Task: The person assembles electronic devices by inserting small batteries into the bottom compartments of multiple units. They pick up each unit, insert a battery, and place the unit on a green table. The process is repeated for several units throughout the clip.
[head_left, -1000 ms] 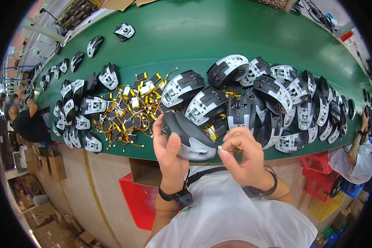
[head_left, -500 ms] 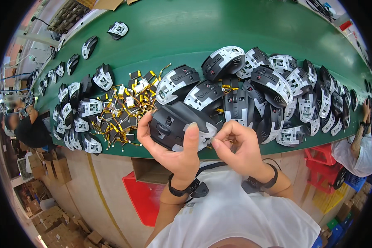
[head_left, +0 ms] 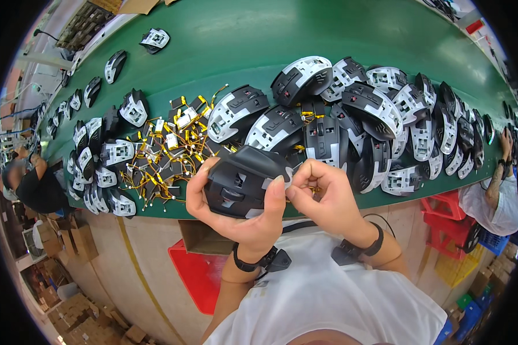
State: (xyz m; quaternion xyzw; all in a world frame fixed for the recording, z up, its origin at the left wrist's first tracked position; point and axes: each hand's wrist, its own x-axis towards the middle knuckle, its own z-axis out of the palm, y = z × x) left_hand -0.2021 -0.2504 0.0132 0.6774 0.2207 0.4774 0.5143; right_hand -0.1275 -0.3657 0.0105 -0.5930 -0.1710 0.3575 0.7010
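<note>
The black mouse shell (head_left: 224, 183) is held up over the near edge of the green surface (head_left: 224, 52), in front of the person's chest. Its wheel end is turned toward the person and somewhat left, its domed back leaning away. The long axis seems to slant from near left to far right, though the view foreshortens it. A grey side panel faces right, toward the right hand.

The left hand (head_left: 244, 215) is curved wide around the shell, its fingers along the left side and beneath, its thumb laid up on the right flank, so the shell is gripped between them. The right hand (head_left: 322, 198) has thumb and forefinger pressed together at the grey side; whether anything sits between those tips cannot be made out.

To the left of the shell, a heap of small wired packs (head_left: 167, 146) with yellow tape spreads over the surface. Beyond and to the right, piled mice (head_left: 374, 109) crowd close, the nearest just past the right hand. Another cluster of mice (head_left: 92, 167) lies farther left, beyond the packs. The surface's near edge passes just below the shell, with an open cardboard box (head_left: 201, 237) beneath it and a red plastic piece (head_left: 193, 276) lower down. Wide bare green room stretches beyond the piles, toward the far side
</note>
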